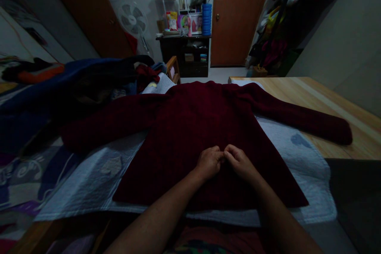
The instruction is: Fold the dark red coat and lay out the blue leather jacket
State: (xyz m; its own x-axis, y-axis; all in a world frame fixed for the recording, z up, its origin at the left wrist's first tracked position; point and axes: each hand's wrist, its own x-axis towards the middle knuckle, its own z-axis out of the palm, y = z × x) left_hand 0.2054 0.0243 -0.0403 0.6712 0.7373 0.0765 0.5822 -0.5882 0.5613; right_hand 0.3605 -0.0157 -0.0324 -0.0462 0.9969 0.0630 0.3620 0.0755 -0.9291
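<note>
Dark red garment (205,119): lies spread flat on a pale blue quilted cloth (300,147), directly before the person. Its body runs lengthwise away from the person, collar end far, wide hem near; the body flares toward the hem. Sleeves extend to both sides, making the full spread widest crosswise. The right-hand sleeve (309,123) angles out and slightly back toward the person, its end on a wooden tabletop (336,105); the left-hand sleeve (107,123) slants likewise beside a heap of clothes (56,91).

Hands: both over the lower middle of the body, meeting at the fingertips. Left hand (210,162) comes in from the near left, forearm slanting up and inward, fingers curled in narrowly. Right hand (240,161) mirrors it from the near right, thumb and forefinger drawn together (a small pinch, as seen from where I stand). Whether any fabric sits between the fingers, I cannot tell.

Outward: patterned bedding (32,174) at near left. Across the room, a dark shelf unit (184,57) stands between a white fan (133,19) and a brown door (238,20).
</note>
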